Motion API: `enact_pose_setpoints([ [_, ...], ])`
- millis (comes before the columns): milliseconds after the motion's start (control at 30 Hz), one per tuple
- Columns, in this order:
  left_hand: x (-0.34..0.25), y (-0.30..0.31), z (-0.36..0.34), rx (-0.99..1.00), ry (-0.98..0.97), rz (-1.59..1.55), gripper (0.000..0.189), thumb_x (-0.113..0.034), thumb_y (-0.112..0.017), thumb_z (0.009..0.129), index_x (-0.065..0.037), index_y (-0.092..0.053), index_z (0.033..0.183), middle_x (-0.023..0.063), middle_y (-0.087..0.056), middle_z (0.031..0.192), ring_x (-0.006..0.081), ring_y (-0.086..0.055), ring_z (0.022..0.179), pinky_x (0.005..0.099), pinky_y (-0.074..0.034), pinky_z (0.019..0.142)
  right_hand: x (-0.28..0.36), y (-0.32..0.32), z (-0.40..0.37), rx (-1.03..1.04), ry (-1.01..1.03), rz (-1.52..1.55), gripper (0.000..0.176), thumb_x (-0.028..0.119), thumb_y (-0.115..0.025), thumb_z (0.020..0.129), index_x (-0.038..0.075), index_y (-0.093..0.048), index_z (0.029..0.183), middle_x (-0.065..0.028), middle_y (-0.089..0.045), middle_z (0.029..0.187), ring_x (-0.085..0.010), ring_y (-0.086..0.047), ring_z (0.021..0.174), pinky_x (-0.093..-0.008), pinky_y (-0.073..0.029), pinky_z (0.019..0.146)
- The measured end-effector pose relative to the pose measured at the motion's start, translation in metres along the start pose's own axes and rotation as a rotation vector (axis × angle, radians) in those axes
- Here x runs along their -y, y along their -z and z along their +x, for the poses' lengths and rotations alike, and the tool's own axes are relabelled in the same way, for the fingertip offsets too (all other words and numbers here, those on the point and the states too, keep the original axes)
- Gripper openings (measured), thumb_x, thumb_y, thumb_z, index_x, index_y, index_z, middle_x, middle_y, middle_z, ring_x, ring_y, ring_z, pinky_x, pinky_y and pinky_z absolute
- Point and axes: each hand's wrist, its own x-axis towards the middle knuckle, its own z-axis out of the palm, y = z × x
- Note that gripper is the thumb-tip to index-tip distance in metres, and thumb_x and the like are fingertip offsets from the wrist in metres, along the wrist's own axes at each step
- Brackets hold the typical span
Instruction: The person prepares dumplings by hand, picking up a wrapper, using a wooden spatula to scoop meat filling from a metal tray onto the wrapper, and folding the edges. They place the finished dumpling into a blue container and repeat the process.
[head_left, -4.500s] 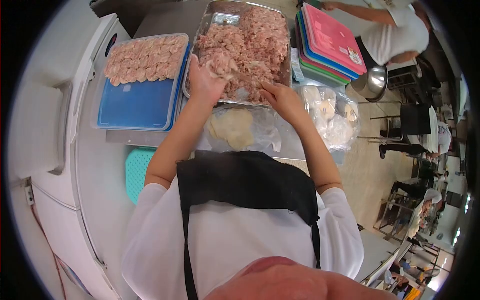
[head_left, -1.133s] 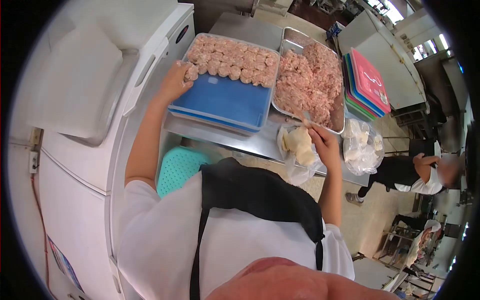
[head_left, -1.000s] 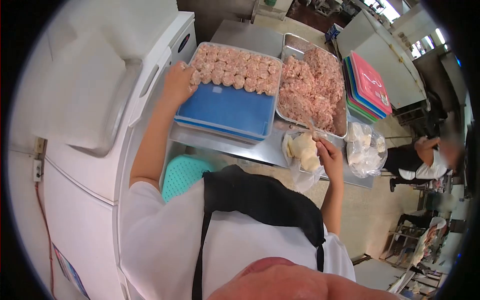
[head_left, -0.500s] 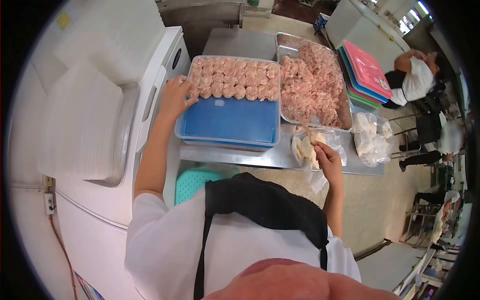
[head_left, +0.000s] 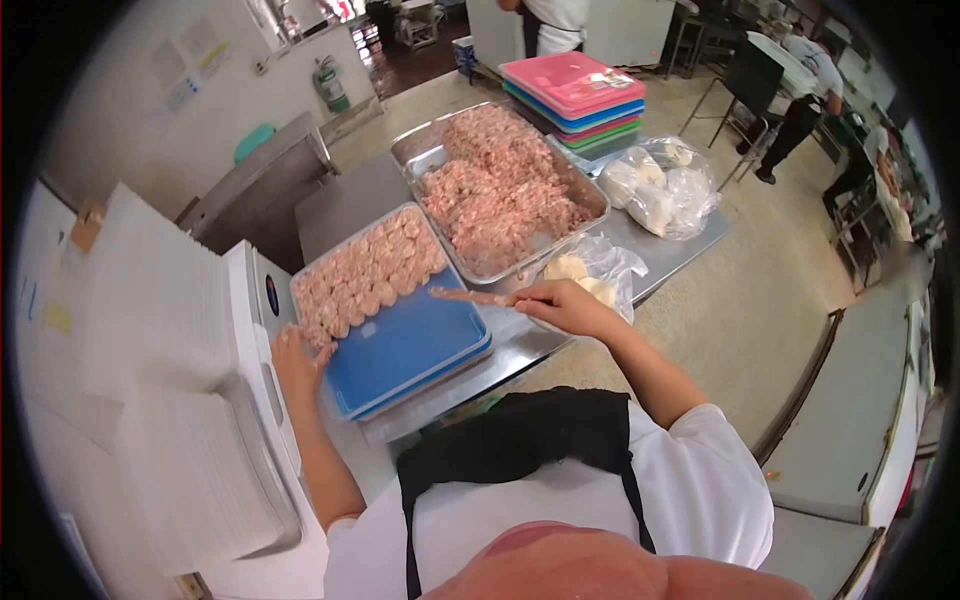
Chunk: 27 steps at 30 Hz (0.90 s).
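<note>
Steel table (head_left: 345, 205), right fingers (head_left: 540, 291) tight on thin tool (head_left: 467, 296), left fingers (head_left: 289, 345) at meat portions (head_left: 375, 262), grip unclear.

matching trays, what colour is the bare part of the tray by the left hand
The tray is blue there, best seen in the head view.

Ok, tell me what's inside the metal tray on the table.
The metal tray holds a heap of pink minced meat. Bare metal shows at its far-left corner; most of the bottom is covered, so anything beneath the meat can't be seen.
</note>
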Motion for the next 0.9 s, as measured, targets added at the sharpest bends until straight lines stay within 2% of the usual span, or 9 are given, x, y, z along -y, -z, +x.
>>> enact_pose_setpoints([
  [100, 0.001, 0.001, -0.003, 0.003, -0.042, 0.017, 0.057, -0.026, -0.083, 0.061, -0.004, -0.056, 0.106, 0.0182, -0.056, 0.120, 0.0383, -0.047, 0.116, 0.0456, -0.036, 0.101, -0.001, -0.005, -0.008, 0.005, 0.026, 0.039, 0.030, 0.025, -0.063, 0.090, 0.004, -0.066, 0.111, -0.0099, -0.067, 0.084, -0.0141, -0.059, 0.073, -0.0289, -0.047, 0.069],
  [267, 0.003, 0.000, -0.002, -0.019, 0.000, -0.013, 0.062, -0.025, -0.082, 0.064, -0.004, -0.055, 0.116, 0.0204, -0.053, 0.126, 0.0393, -0.044, 0.123, 0.0464, -0.034, 0.105, -0.005, -0.006, -0.018, 0.076, -0.110, 0.138, 0.034, 0.029, -0.063, 0.091, 0.003, -0.065, 0.112, -0.0025, -0.065, 0.082, -0.0094, -0.055, 0.074, -0.0270, -0.046, 0.069],
  [433, -0.086, 0.035, -0.017, -0.146, 0.007, -0.111, 0.058, -0.022, -0.077, 0.075, -0.003, -0.053, 0.124, 0.0200, -0.053, 0.125, 0.0381, -0.048, 0.120, 0.0452, -0.040, 0.100, 0.003, -0.021, -0.021, 0.137, -0.227, 0.482, 0.033, 0.028, -0.063, 0.092, 0.007, -0.064, 0.117, 0.0024, -0.055, 0.073, -0.0049, -0.047, 0.063, -0.0214, -0.039, 0.056],
  [500, -0.109, -0.001, -0.029, -0.264, -0.076, -0.567, 0.054, -0.021, -0.074, 0.080, -0.003, -0.052, 0.126, 0.0170, -0.054, 0.124, 0.0322, -0.053, 0.115, 0.0397, -0.046, 0.092, 0.005, -0.033, -0.019, 0.148, -0.245, 0.631, 0.034, 0.024, -0.058, 0.095, 0.009, -0.059, 0.126, 0.0038, -0.050, 0.068, -0.0028, -0.043, 0.055, -0.0180, -0.035, 0.048],
  [567, -0.136, -0.027, -0.035, -0.170, -0.097, -0.777, 0.053, -0.020, -0.073, 0.082, -0.003, -0.051, 0.126, 0.0140, -0.054, 0.125, 0.0252, -0.055, 0.111, 0.0347, -0.048, 0.087, 0.008, -0.048, -0.014, 0.067, -0.198, 0.801, 0.033, 0.019, -0.053, 0.097, 0.007, -0.056, 0.128, 0.0031, -0.050, 0.070, -0.0043, -0.044, 0.053, -0.0191, -0.035, 0.047],
  [633, -0.165, -0.037, -0.038, -0.086, -0.133, -0.855, 0.042, -0.016, -0.071, 0.082, -0.003, -0.057, 0.119, 0.0134, -0.059, 0.117, 0.0246, -0.059, 0.101, 0.0344, -0.049, 0.084, 0.019, -0.063, -0.015, 0.011, -0.211, 0.999, 0.032, 0.016, -0.045, 0.100, 0.006, -0.051, 0.130, 0.0010, -0.049, 0.068, -0.0062, -0.045, 0.051, -0.0200, -0.035, 0.045],
  [733, -0.173, -0.037, -0.033, 0.059, -0.269, -0.736, 0.030, -0.012, -0.069, 0.082, -0.003, -0.062, 0.110, 0.0121, -0.063, 0.105, 0.0254, -0.061, 0.093, 0.0339, -0.049, 0.079, 0.031, -0.072, -0.021, -0.015, -0.218, 1.030, 0.036, 0.022, -0.049, 0.099, 0.008, -0.050, 0.132, 0.0022, -0.051, 0.070, -0.0063, -0.047, 0.052, -0.0194, -0.035, 0.044],
  [767, -0.178, -0.036, -0.032, 0.044, -0.259, -0.790, 0.019, -0.005, -0.066, 0.081, -0.003, -0.064, 0.100, 0.0099, -0.063, 0.091, 0.0202, -0.061, 0.086, 0.0299, -0.049, 0.066, 0.032, -0.070, -0.022, 0.035, -0.222, 1.000, 0.034, 0.025, -0.048, 0.099, 0.008, -0.053, 0.129, 0.0028, -0.050, 0.069, -0.0056, -0.046, 0.051, -0.0192, -0.033, 0.043],
  [900, -0.176, -0.031, -0.031, 0.104, -0.256, -0.836, 0.013, -0.007, -0.067, 0.082, -0.003, -0.066, 0.094, 0.0107, -0.063, 0.095, 0.0219, -0.061, 0.084, 0.0299, -0.049, 0.069, 0.028, -0.067, -0.023, 0.080, -0.261, 0.854, 0.032, 0.029, -0.047, 0.099, 0.008, -0.059, 0.120, 0.0040, -0.048, 0.066, -0.0044, -0.042, 0.050, -0.0184, -0.032, 0.044],
])
